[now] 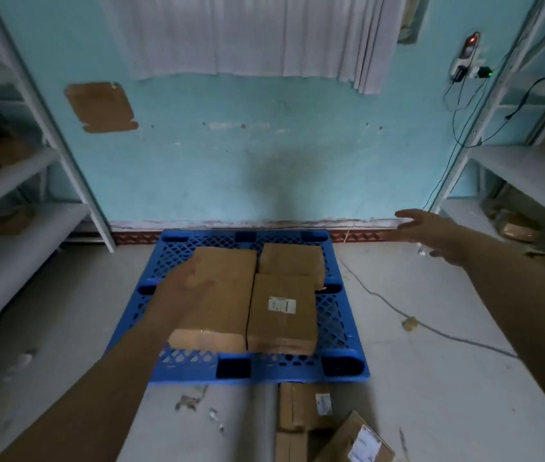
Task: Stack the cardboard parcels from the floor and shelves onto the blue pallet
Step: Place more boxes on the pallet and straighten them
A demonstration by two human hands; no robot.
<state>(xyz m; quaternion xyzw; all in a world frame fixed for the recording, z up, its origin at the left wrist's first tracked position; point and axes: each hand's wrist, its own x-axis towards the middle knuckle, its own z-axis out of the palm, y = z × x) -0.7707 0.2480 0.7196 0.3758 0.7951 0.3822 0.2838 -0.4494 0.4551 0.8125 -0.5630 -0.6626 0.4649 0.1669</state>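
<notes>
Three parcels (283,311) lie flat on the blue pallet (177,365); the left hand (181,288) rests on one, fingers loose; the right hand (438,235) reaches out, fingers apart, holding nothing; more parcels on the floor (308,408) wait, so much is left.

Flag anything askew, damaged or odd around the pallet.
Loose cardboard parcels lie jumbled on the floor at the blue plastic pallet's near edge, one tilted. Paper scraps and a stray grey cable litter the floor. The three brown cardboard parcels on the pallet sit fairly square.
</notes>
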